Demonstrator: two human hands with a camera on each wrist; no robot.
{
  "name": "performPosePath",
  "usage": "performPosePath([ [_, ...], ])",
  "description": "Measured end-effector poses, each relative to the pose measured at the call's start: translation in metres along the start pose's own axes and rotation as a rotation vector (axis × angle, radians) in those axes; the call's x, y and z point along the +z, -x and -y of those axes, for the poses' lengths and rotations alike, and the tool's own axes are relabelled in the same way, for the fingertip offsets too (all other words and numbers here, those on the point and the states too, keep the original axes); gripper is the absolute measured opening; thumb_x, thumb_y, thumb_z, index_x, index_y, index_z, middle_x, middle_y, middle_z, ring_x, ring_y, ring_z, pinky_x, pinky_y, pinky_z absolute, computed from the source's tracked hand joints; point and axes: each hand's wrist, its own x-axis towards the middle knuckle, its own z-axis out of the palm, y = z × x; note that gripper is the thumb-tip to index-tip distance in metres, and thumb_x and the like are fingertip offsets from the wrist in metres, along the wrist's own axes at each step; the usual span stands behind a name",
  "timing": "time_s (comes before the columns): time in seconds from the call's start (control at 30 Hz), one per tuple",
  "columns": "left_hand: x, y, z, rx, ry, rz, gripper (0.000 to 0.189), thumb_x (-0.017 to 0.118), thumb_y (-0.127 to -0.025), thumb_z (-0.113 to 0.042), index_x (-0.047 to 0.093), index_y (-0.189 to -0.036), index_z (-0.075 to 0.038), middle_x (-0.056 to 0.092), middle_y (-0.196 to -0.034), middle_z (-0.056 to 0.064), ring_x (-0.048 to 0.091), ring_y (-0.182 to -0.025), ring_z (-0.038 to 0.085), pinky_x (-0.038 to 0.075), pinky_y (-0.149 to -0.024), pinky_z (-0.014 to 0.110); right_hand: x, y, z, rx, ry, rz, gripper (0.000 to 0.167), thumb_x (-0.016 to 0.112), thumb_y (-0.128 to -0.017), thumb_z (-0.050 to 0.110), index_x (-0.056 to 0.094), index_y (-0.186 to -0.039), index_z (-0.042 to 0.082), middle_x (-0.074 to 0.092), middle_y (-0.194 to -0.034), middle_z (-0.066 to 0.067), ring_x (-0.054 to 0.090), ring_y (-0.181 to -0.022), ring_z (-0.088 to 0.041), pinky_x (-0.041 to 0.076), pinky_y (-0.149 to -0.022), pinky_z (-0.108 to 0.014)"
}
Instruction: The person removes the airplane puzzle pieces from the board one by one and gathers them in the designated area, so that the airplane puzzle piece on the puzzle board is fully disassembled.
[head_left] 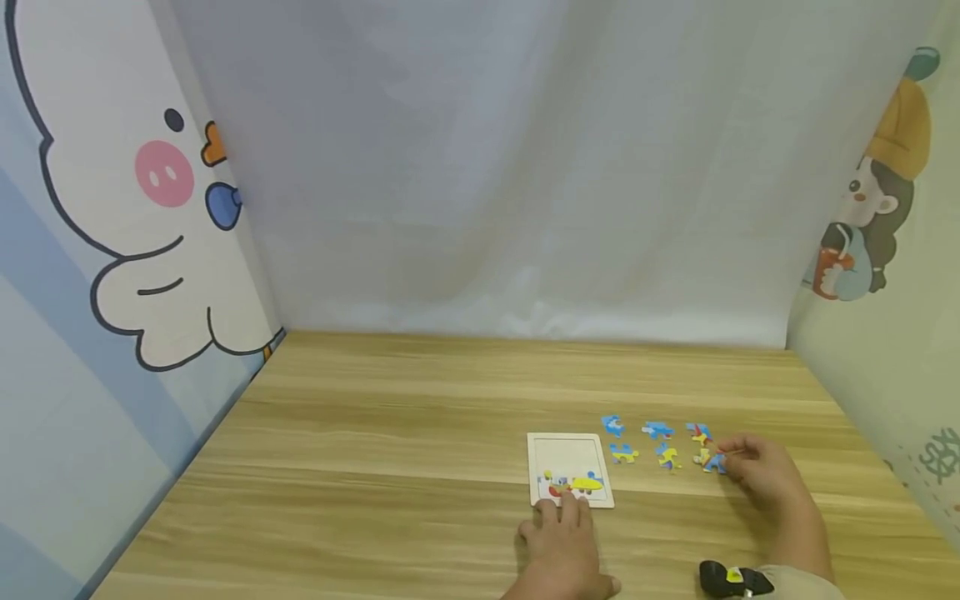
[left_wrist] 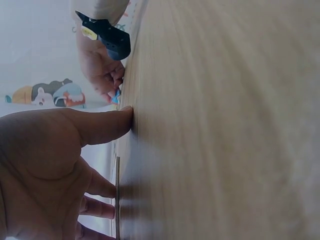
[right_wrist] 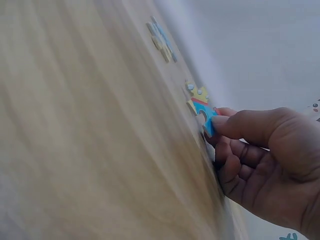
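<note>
My right hand (head_left: 761,471) pinches a puzzle piece (right_wrist: 202,111) between thumb and index finger, at the right end of the loose pieces. In the right wrist view this piece is blue and yellow with a red stripe, tilted up close over the table. My left hand (head_left: 562,546) rests with its fingers spread on the near edge of a square wooden puzzle tray (head_left: 533,467). Along the tray's near side lie fitted pieces (head_left: 587,483) with a yellow shape and a red one; the fingertips partly cover them. The left thumb (left_wrist: 107,126) touches the tabletop.
Several loose blue and yellow puzzle pieces (head_left: 657,430) lie in two rows right of the tray. A black device (head_left: 723,578) is strapped at the right wrist. A grey curtain (head_left: 510,183) hangs behind the wooden table (head_left: 337,467), with printed walls at both sides.
</note>
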Motion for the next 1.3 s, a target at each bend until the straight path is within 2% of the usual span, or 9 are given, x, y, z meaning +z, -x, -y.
performPosePath([
  [0.27,0.000,0.001,0.000,-0.015,-0.013,-0.004,0.098,0.060,-0.064,-0.077,0.034,-0.143,-0.023,0.031,-0.142,-0.002,0.036,-0.120,0.027,0.045,-0.075,0.048,-0.001,-0.004,-0.001,0.005,0.066,-0.022,0.028,0.057,-0.088,0.003,0.054,-0.110,-0.013,0.060,-0.088,-0.009,0.051,-0.076,-0.019,0.046,-0.061,-0.028],
  [0.43,0.004,0.002,0.001,-0.005,0.013,-0.003,0.097,0.059,-0.064,-0.076,0.035,-0.142,-0.024,0.030,-0.143,-0.002,0.035,-0.121,0.027,0.044,-0.078,0.050,0.000,0.001,0.002,0.026,0.060,-0.006,0.032,0.054,-0.090,0.005,0.050,-0.116,-0.014,0.059,-0.091,-0.012,0.052,-0.077,-0.020,0.046,-0.062,-0.029],
  [0.57,0.006,0.002,0.002,-0.007,-0.007,-0.006,0.096,0.057,-0.065,-0.078,0.035,-0.142,-0.024,0.030,-0.143,-0.002,0.035,-0.122,0.027,0.044,-0.077,0.050,0.003,0.008,0.007,0.047,0.025,0.017,0.036,0.051,-0.092,0.007,0.046,-0.121,-0.013,0.057,-0.093,-0.014,0.050,-0.079,-0.022,0.046,-0.062,-0.031],
  [0.67,0.003,0.001,0.002,-0.009,-0.040,-0.009,0.097,0.055,-0.066,-0.079,0.034,-0.143,-0.025,0.030,-0.143,-0.002,0.035,-0.122,0.027,0.045,-0.075,0.048,0.006,0.010,0.011,0.017,0.041,0.014,0.036,0.053,-0.092,0.010,0.048,-0.121,-0.011,0.057,-0.095,-0.014,0.051,-0.082,-0.023,0.045,-0.064,-0.031],
  [0.8,0.003,0.000,0.001,-0.007,-0.036,0.001,0.096,0.055,-0.066,-0.079,0.034,-0.143,-0.025,0.030,-0.144,-0.002,0.035,-0.122,0.026,0.044,-0.077,0.049,0.010,0.013,0.015,-0.023,0.089,0.024,0.034,0.056,-0.091,0.012,0.052,-0.118,-0.009,0.059,-0.099,-0.016,0.053,-0.087,-0.024,0.045,-0.068,-0.032],
  [0.9,0.003,0.000,0.000,-0.008,-0.028,0.002,0.096,0.056,-0.066,-0.078,0.035,-0.143,-0.025,0.031,-0.143,-0.002,0.035,-0.122,0.026,0.044,-0.076,0.050,0.014,0.016,0.018,-0.038,0.083,0.024,0.035,0.057,-0.091,0.011,0.051,-0.118,-0.011,0.058,-0.101,-0.018,0.054,-0.088,-0.024,0.046,-0.069,-0.031],
  [1.07,0.005,0.001,-0.001,-0.007,-0.023,0.004,0.096,0.056,-0.065,-0.079,0.036,-0.142,-0.026,0.032,-0.142,-0.002,0.036,-0.121,0.026,0.044,-0.076,0.050,0.023,0.019,0.028,-0.103,0.069,0.020,0.036,0.060,-0.089,0.008,0.052,-0.118,-0.013,0.059,-0.093,-0.014,0.055,-0.080,-0.022,0.047,-0.064,-0.030],
  [1.3,0.002,0.001,0.001,0.000,-0.024,-0.007,0.097,0.057,-0.065,-0.078,0.035,-0.143,-0.025,0.032,-0.142,-0.002,0.037,-0.120,0.027,0.044,-0.076,0.050,0.033,0.020,0.040,-0.156,0.076,0.020,0.037,0.062,-0.090,0.012,0.053,-0.119,-0.008,0.059,-0.094,-0.012,0.053,-0.086,-0.023,0.048,-0.070,-0.033],
])
